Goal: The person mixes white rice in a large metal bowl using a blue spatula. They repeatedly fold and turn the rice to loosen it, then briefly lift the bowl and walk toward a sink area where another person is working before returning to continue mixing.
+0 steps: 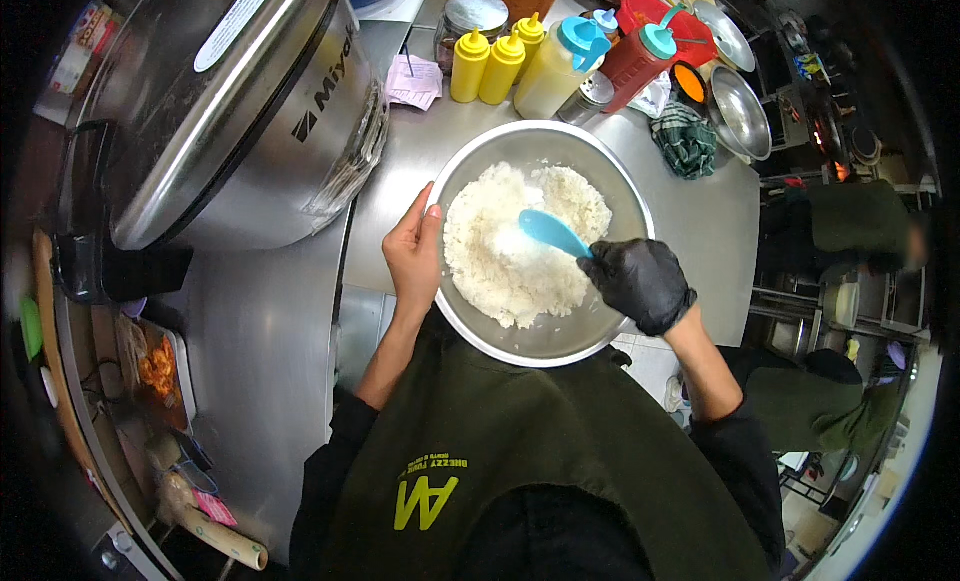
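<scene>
A wide stainless steel bowl (637, 198) holds a mound of cooked white rice (487, 266), with steam or a white haze over part of it. My bare left hand (414, 243) grips the bowl's left rim, thumb and fingers on the edge. In a black glove, my right hand (641, 285) is closed on the handle of a blue rice paddle (553, 231). The paddle's blade lies over the middle of the rice; whether it touches the grains is hard to tell. The bowl's near edge is close against my dark green apron (525, 446).
A large Miyako rice cooker (300, 161) stands at the left. Yellow squeeze bottles (470, 65), a white-filled bottle (551, 75) and a red one (634, 67) line the far side. Right of them are a checked cloth (685, 140) and metal bowls (739, 112). Other people are at the right.
</scene>
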{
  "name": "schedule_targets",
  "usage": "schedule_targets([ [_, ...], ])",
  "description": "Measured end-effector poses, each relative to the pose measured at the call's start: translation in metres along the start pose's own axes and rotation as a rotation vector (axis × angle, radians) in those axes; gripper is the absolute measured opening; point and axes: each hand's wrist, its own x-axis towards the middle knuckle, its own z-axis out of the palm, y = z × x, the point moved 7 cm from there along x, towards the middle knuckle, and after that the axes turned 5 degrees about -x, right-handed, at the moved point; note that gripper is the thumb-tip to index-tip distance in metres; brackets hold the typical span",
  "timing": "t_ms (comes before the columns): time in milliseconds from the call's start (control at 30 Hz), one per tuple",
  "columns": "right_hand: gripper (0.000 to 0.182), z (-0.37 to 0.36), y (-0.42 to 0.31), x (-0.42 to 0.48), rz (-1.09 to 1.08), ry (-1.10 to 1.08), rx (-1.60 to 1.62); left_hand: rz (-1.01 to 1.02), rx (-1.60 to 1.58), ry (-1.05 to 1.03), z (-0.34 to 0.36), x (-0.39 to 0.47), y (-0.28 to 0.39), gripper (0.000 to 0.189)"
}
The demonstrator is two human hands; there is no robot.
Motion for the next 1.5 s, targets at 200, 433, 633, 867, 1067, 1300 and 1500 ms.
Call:
schedule_targets([
  [200,0.014,0.053,-0.014,0.033,-0.046,0.191,0.009,-0.023,-0.007,-0.037,0.009,-0.003,-0.001,0.036],
  [433,0.013,-0.018,0.015,0.014,0.22,0.11,-0.12,0.018,0.021,0.018,0.0,-0.008,0.006,0.037],
  [633,0.015,0.069,-0.017,0.018,0.084,-0.012,-0.002,-0.006,0.029,-0.039,0.007,-0.005,0.004,0.037],
  [867,0.016,-0.004,0.01,-0.015,0.252,0.203,-0.02,0.025,-0.005,0.026,0.003,-0.01,0.001,0.037],
  [1067,0.013,0.075,-0.011,-0.015,0.056,0.13,-0.011,0.002,-0.007,-0.012,0.009,-0.009,0.004,0.037],
  [1300,0.02,-0.01,0.048,-0.001,0.375,0.269,-0.11,0.049,-0.027,0.032,0.006,-0.011,0.002,0.036],
  [1500,0.014,0.043,-0.021,-0.002,0.104,-0.04,-0.092,0.025,-0.039,0.032,0.009,-0.008,-0.006,0.036],
])
